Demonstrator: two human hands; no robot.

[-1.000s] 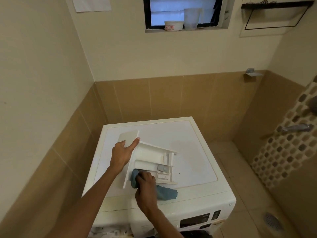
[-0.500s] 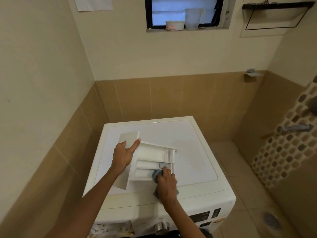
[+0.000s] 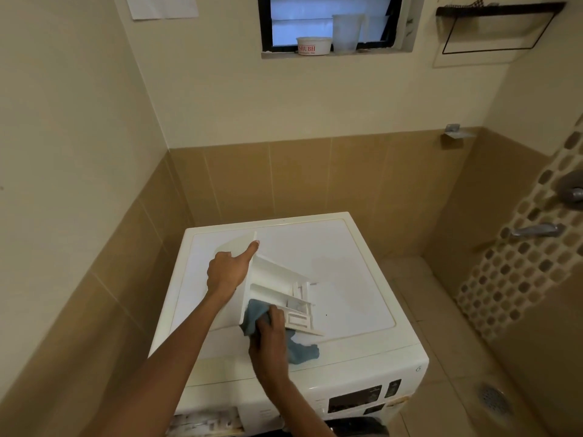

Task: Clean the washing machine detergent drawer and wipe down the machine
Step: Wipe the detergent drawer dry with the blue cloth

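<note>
My left hand (image 3: 225,272) grips the front panel of the white plastic detergent drawer (image 3: 277,279), thumb stretched along its edge, holding it tilted on the flat top of the white washing machine (image 3: 347,263). My right hand (image 3: 271,339) is curled round a bunched blue cloth (image 3: 256,313) and presses it into the drawer's near compartment, with a loose tail lying on the machine's front edge. Behind, on the window sill (image 3: 284,55), a small white tub (image 3: 314,45) and a clear plastic cup (image 3: 347,31) stand side by side.
</note>
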